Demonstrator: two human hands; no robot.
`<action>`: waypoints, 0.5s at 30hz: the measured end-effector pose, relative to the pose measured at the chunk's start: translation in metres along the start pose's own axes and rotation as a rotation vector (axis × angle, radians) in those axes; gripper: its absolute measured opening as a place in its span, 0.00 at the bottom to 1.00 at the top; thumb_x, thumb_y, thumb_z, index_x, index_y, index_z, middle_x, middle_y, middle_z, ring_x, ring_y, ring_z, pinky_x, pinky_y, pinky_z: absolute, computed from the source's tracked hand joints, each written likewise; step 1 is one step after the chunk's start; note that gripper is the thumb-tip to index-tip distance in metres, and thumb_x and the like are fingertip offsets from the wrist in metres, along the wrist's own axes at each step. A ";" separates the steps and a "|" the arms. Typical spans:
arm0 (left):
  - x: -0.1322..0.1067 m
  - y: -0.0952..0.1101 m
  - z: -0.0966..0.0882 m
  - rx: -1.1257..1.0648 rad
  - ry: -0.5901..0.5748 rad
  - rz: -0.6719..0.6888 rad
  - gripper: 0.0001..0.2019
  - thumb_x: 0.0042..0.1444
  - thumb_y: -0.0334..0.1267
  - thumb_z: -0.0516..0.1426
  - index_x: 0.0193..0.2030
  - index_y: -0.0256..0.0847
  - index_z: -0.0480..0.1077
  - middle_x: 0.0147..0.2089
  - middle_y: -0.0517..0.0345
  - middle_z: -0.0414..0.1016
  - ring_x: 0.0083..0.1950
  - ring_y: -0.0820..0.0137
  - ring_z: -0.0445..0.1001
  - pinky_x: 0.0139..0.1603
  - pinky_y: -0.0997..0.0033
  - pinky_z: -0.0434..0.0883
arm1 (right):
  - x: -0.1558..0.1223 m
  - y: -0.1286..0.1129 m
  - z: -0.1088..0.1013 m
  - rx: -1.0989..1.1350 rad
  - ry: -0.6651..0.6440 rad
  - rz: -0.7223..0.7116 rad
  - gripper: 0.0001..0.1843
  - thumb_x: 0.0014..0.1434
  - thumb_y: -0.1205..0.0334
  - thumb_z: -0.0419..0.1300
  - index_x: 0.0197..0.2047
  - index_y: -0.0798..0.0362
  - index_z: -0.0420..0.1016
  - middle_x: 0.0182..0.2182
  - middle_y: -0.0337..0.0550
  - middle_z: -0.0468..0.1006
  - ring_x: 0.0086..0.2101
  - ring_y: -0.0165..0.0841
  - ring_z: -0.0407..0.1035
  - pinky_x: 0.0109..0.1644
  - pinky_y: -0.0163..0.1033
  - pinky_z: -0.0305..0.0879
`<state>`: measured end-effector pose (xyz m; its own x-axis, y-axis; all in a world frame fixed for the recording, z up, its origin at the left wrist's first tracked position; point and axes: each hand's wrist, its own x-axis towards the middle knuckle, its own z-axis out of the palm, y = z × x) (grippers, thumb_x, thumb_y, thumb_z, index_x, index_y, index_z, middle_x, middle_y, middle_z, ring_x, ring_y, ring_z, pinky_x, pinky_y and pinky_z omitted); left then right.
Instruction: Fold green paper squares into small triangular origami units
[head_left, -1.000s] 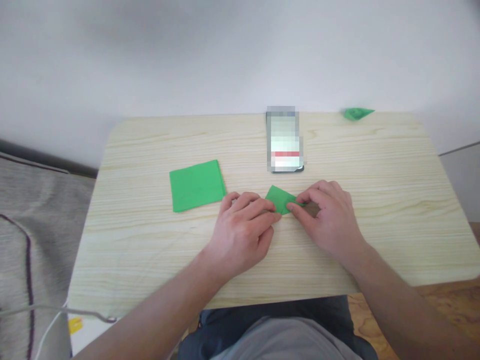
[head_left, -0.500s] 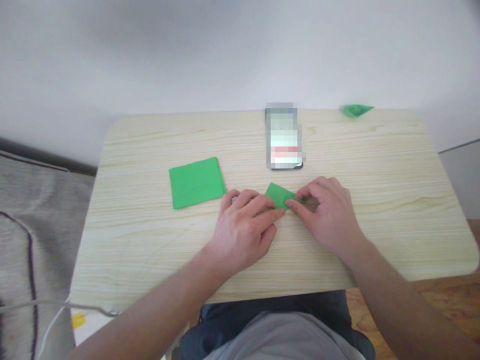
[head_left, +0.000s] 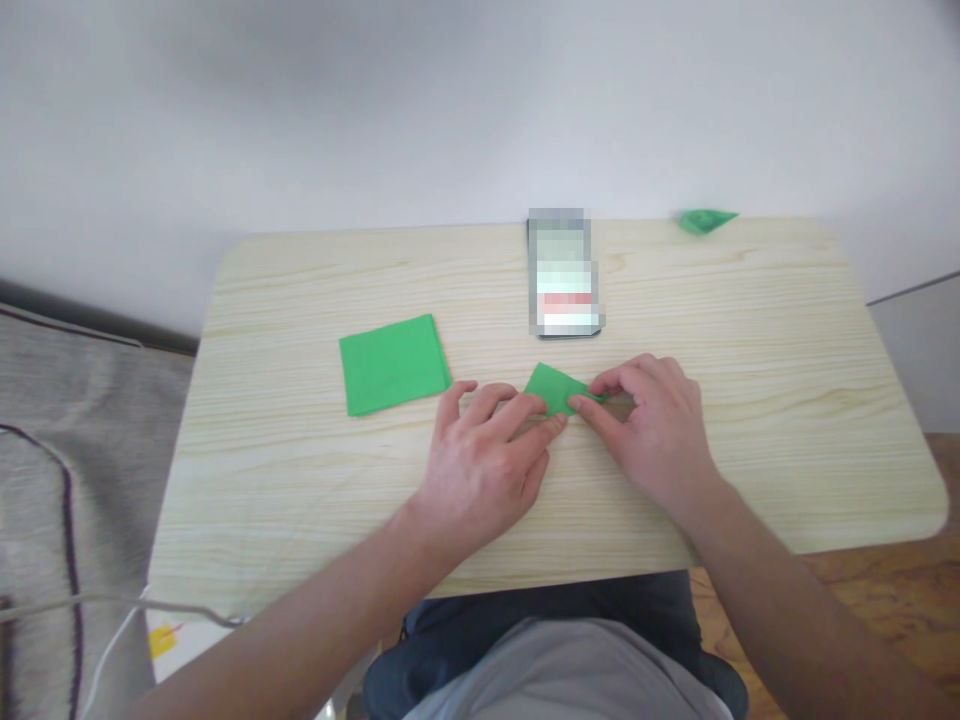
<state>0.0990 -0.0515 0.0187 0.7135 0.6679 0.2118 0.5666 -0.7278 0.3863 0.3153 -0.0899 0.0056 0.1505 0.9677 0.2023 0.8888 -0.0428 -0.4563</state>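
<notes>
A small piece of folded green paper (head_left: 552,387) lies on the table between my two hands. The middle finger and index finger of my left hand (head_left: 491,455) press on its left and near edges, with the other fingers bent and apart. My right hand (head_left: 651,425) pinches the paper's right corner between thumb and fingers. The fingers partly cover the paper, so its full folded shape is hidden.
A stack of green paper sheets (head_left: 395,366) lies on the wooden table (head_left: 300,500), left of my hands. Beyond the folded piece is a phone (head_left: 564,275) with a blurred screen. A pointed green folded-paper shape (head_left: 705,222) sits at the far right edge, against the wall (head_left: 420,110).
Almost nothing differs. The whole view has shifted slightly, and both hands keep their places on the folded paper.
</notes>
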 end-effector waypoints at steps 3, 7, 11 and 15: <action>0.000 0.001 0.000 0.016 0.008 -0.009 0.15 0.66 0.34 0.57 0.55 0.54 0.78 0.55 0.57 0.80 0.57 0.57 0.72 0.63 0.43 0.59 | -0.001 -0.001 -0.001 -0.006 -0.014 0.001 0.12 0.62 0.48 0.67 0.38 0.47 0.78 0.38 0.43 0.78 0.42 0.44 0.68 0.46 0.50 0.58; 0.000 0.001 0.001 0.025 0.002 -0.014 0.14 0.67 0.35 0.56 0.54 0.55 0.78 0.55 0.59 0.80 0.58 0.57 0.72 0.62 0.45 0.60 | -0.001 0.003 -0.003 0.022 -0.043 0.001 0.09 0.63 0.50 0.67 0.40 0.46 0.79 0.39 0.42 0.78 0.43 0.43 0.68 0.49 0.50 0.59; 0.000 0.000 0.002 0.025 0.003 -0.018 0.14 0.67 0.35 0.56 0.54 0.55 0.78 0.55 0.60 0.80 0.58 0.58 0.72 0.61 0.45 0.61 | -0.002 0.009 -0.005 0.056 -0.060 -0.032 0.08 0.65 0.52 0.65 0.42 0.46 0.80 0.39 0.42 0.79 0.43 0.43 0.69 0.49 0.50 0.60; 0.000 0.000 0.001 0.018 0.002 -0.018 0.14 0.67 0.35 0.56 0.54 0.55 0.78 0.55 0.60 0.80 0.57 0.58 0.72 0.61 0.46 0.61 | -0.004 0.013 -0.005 0.076 -0.053 -0.055 0.09 0.65 0.52 0.64 0.44 0.46 0.79 0.40 0.43 0.79 0.43 0.43 0.70 0.49 0.51 0.61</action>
<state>0.0994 -0.0516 0.0173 0.7023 0.6810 0.2072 0.5867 -0.7186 0.3733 0.3282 -0.0952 0.0037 0.0772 0.9799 0.1840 0.8593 0.0282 -0.5107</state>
